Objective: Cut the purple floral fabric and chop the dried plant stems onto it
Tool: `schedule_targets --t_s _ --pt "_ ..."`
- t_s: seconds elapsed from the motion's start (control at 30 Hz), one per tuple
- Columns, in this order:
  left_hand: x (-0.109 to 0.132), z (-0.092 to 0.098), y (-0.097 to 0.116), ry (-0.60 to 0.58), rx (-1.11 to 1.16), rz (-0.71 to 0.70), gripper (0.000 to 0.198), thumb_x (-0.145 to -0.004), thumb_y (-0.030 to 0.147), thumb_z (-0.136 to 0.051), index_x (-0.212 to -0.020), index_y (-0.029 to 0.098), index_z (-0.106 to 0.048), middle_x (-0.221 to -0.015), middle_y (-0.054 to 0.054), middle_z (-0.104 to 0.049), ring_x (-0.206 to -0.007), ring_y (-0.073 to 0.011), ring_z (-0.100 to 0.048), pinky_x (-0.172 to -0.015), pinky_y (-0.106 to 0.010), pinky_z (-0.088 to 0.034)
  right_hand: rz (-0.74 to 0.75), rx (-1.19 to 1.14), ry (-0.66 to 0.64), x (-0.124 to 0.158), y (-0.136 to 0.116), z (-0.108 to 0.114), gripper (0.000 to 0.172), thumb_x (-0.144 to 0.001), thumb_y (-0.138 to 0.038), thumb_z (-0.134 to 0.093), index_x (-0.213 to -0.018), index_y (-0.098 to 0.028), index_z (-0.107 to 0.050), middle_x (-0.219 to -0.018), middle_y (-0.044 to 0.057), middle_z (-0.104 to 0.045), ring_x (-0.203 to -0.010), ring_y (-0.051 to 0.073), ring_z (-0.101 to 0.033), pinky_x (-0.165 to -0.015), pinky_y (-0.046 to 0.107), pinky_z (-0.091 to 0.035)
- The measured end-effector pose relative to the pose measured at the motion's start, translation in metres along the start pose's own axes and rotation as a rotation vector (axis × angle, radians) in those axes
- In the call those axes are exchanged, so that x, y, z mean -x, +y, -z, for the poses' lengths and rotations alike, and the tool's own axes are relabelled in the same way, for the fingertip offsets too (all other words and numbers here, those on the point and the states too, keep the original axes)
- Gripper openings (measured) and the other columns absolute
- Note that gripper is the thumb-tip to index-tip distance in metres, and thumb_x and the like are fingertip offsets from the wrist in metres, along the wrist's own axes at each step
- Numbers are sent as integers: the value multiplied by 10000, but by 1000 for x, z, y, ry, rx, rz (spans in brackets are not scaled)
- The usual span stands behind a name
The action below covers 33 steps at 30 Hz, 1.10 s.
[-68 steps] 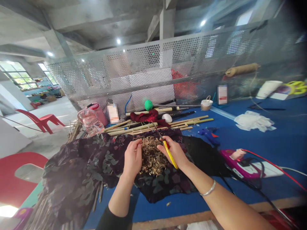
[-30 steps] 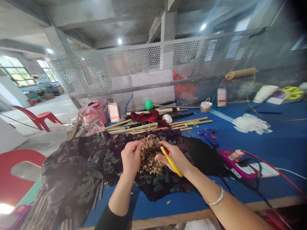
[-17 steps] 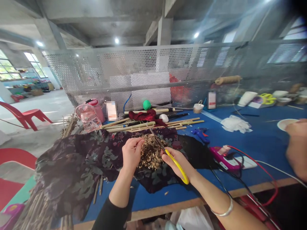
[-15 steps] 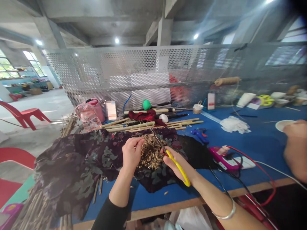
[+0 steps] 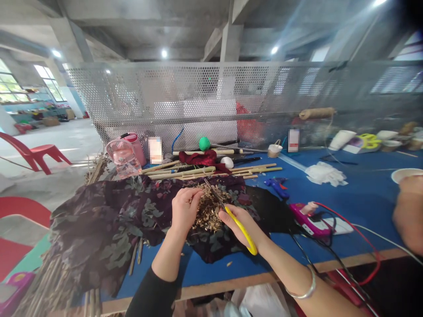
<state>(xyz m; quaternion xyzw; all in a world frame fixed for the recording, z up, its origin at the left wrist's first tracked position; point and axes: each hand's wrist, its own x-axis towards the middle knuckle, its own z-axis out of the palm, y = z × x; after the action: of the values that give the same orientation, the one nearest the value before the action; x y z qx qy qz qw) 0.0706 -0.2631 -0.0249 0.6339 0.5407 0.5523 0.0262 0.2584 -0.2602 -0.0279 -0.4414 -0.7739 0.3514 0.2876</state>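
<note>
My right hand [image 5: 241,224] grips scissors [image 5: 241,231] with yellow handles, their dark blades pointing away over a heap of dry brown plant pieces [image 5: 209,220]. To the left of the heap, my left hand [image 5: 185,207] is closed in a pinch. Whatever lies between its fingertips is too small to name. The blade tips are close to the left fingertips, but I cannot tell whether they touch anything. Under the heap spreads a dark floral cloth [image 5: 132,220], laid over a blue tabletop [image 5: 201,273].
Beyond the cloth lie thin sticks [image 5: 191,171], a dark red cloth [image 5: 196,157] and a green ball [image 5: 204,143]. A blue glue gun [image 5: 276,187] and a magenta power strip [image 5: 310,220] with cables are at right. Another person's hand [image 5: 410,211] holds a white bowl [image 5: 405,175].
My right hand and the scissors have shifted slightly left, closer to my left hand. The left hand keeps its pinch. The whole view has shifted a little.
</note>
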Motion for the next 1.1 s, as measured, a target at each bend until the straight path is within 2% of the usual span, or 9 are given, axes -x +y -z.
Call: schedule_targets --t_s 0.13,0.27,0.33,0.4,0.57,0.63,0.73,0.87,1.1 --pt "0 -1 0 2 10 -2 165 -846 285 -562 -823 199 -701 -820 -36 -704 -799 -153 -619 -761 -276 -480 -71 -109 33 8 0 -4 496 -828 -660 -383 -643 -200 -396 -542 -50 -353 -505 100 -350 -481 244 -269" --pt "0 -1 0 3 15 25 182 -853 295 -547 -834 200 -701 -824 -38 -703 -797 -153 -621 -756 -274 -480 -159 -284 -58 17 -11 -3 556 -802 -731 -307 -866 -211 -492 -516 -63 -376 -419 100 -323 -416 247 -256" --pt "0 -1 0 1 19 24 179 -849 293 -551 -836 201 -703 -825 -38 -705 -796 -153 -620 -752 -274 -482 -122 -267 -62 18 -16 -2 546 -800 -725 -326 -856 -212 -503 -508 -60 -379 -431 102 -334 -425 247 -272" --pt "1 -2 -1 0 21 4 173 -844 296 -559 -835 205 -706 -821 -38 -705 -795 -156 -618 -747 -278 -482 -89 -208 -28 17 -19 -2 507 -812 -698 -353 -766 -211 -486 -498 -56 -363 -455 102 -339 -442 245 -282" --pt "1 -3 -3 -3 11 12 170 -841 301 -565 -829 209 -706 -814 -34 -703 -788 -155 -616 -748 -279 -478 -81 -138 30 12 -14 -6 522 -836 -669 -346 -598 -205 -315 -516 -48 -310 -491 88 -292 -438 236 -232" --pt "1 -2 -3 16 3 42 168 -834 308 -574 -810 207 -707 -806 -32 -699 -778 -153 -615 -747 -278 -477 -72 -138 40 12 -12 -7 526 -830 -669 -359 -591 -204 -303 -530 -47 -301 -503 87 -283 -441 236 -223" --pt "1 -2 -2 62 5 71 170 -818 324 -593 -781 203 -706 -787 -30 -689 -756 -149 -610 -729 -274 -480 -66 -159 47 17 -12 -4 490 -829 -663 -366 -661 -204 -400 -524 -48 -328 -504 99 -319 -446 238 -252" --pt "1 -3 -1 89 31 64 160 -807 324 -605 -771 207 -708 -779 -31 -682 -751 -149 -609 -730 -273 -489 -56 -159 -30 20 -15 -1 435 -845 -628 -380 -791 -211 -490 -511 -54 -361 -492 109 -361 -450 242 -294" --pt "2 -6 -2 3 23 1 137 -817 292 -599 -804 218 -714 -805 -34 -697 -794 -159 -619 -762 -286 -490 -52 -104 -9 10 -5 -6 490 -854 -629 -363 -617 -201 -335 -550 -40 -342 -519 94 -317 -449 235 -248"
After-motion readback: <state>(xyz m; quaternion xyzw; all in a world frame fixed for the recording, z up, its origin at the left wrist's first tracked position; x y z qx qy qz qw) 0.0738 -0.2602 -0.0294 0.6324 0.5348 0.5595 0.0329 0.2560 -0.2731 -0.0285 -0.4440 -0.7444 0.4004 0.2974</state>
